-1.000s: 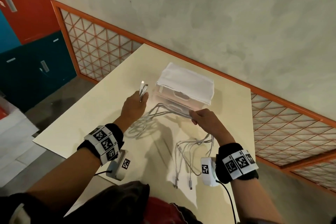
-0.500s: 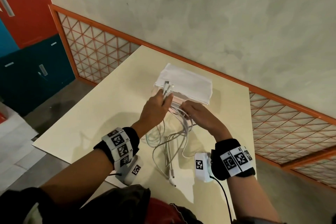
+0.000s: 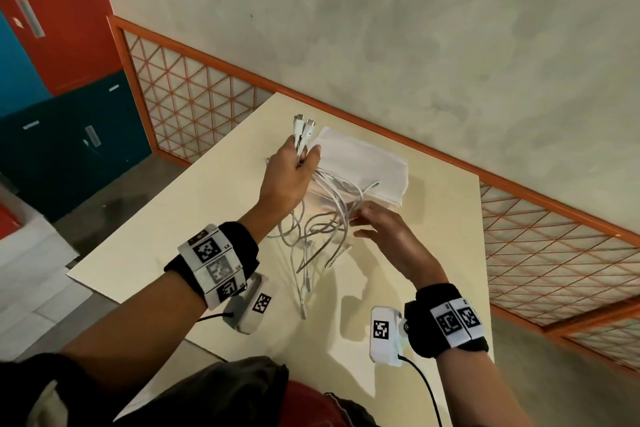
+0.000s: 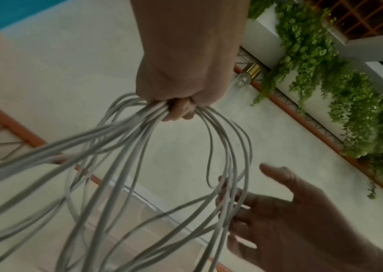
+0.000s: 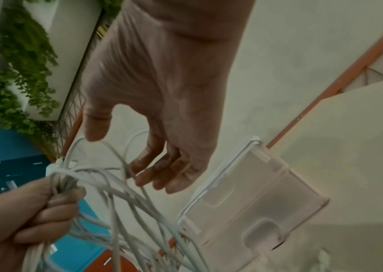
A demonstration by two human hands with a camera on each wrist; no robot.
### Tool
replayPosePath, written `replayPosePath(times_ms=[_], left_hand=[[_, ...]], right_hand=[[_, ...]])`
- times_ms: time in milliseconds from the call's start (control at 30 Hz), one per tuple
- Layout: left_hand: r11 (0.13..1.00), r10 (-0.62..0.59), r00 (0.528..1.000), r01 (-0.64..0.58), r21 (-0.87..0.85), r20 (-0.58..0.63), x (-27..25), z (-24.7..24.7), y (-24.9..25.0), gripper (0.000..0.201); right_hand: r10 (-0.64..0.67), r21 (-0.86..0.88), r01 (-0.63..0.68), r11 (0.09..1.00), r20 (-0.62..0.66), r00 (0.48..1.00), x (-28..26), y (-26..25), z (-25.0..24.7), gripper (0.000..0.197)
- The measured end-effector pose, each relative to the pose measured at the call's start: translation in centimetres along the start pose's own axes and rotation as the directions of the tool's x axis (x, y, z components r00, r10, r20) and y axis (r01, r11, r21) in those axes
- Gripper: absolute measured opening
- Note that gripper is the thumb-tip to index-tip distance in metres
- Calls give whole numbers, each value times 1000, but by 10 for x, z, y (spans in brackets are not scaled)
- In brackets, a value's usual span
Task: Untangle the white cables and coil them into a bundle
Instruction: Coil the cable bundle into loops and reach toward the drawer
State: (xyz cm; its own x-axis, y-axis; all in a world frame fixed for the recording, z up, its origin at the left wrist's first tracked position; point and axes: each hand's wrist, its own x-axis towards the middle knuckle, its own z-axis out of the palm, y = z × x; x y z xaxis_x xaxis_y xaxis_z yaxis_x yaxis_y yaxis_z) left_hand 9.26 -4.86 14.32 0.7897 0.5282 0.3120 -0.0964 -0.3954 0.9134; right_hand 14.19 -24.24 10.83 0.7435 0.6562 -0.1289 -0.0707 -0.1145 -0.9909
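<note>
My left hand (image 3: 294, 166) is raised above the table and grips a bunch of white cables (image 3: 322, 218) in its fist, with two plug ends (image 3: 303, 125) sticking up out of it. Several loops hang down from the fist (image 4: 181, 103) and the loose ends trail onto the tabletop (image 3: 303, 291). My right hand (image 3: 377, 222) is just right of the hanging loops with its fingers (image 5: 162, 174) spread and relaxed, brushing the strands (image 4: 227, 193) without gripping them. In the right wrist view the left hand (image 5: 53, 202) clutches the cables (image 5: 120, 195) at lower left.
A translucent plastic box (image 3: 360, 191) with a white cloth (image 3: 360, 163) on top stands on the cream table (image 3: 194, 218) just behind the hands. An orange lattice railing (image 3: 207, 107) and a grey wall bound the table's far side. Floor lies beyond the left edge.
My left hand has lifted and moved right with the cables, drawing the loops up off the table. My right hand has let go of the strands and opened.
</note>
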Motion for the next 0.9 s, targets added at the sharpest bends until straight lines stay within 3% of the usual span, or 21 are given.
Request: replayPosePath(times_ms=[133, 233, 367, 533, 600, 700, 767, 833, 900], left_hand=[[1000, 11, 998, -11, -3, 60, -5, 0, -2, 41], [999, 9, 994, -6, -32, 106, -7, 0, -2, 41], [982, 18, 976, 23, -186, 217, -9, -3, 1, 43], [947, -16, 967, 97, -307, 255, -3, -10, 5, 47], [941, -37, 956, 131, -311, 292, -3, -11, 5, 47], [940, -41, 945, 147, -309, 325, -3, -13, 3, 47], [934, -58, 956, 153, -322, 286, 2, -17, 2, 46], [930, -94, 974, 160, -332, 205, 10, -23, 0, 43], [928, -96, 986, 138, -346, 137, 17, -29, -1, 41]], right_hand=[[-41, -116, 26, 993, -129, 991, 4, -3, 3, 42], [-58, -189, 26, 982, -165, 985, 7, 3, 3, 25], [-54, -205, 15, 979, -190, 980, 10, 20, -7, 19], [30, -51, -56, 997, -410, 911, 12, 52, -22, 21], [-13, -98, -39, 994, -478, 878, 14, 56, -24, 24], [-191, -448, -83, 890, -533, 824, 19, 59, -30, 16], [-267, -628, -126, 768, -493, 828, 18, 65, -39, 13], [-261, -696, -196, 691, -493, 830, 14, 76, -49, 11], [-169, -650, -280, 707, -539, 825, 9, 85, -57, 10]])
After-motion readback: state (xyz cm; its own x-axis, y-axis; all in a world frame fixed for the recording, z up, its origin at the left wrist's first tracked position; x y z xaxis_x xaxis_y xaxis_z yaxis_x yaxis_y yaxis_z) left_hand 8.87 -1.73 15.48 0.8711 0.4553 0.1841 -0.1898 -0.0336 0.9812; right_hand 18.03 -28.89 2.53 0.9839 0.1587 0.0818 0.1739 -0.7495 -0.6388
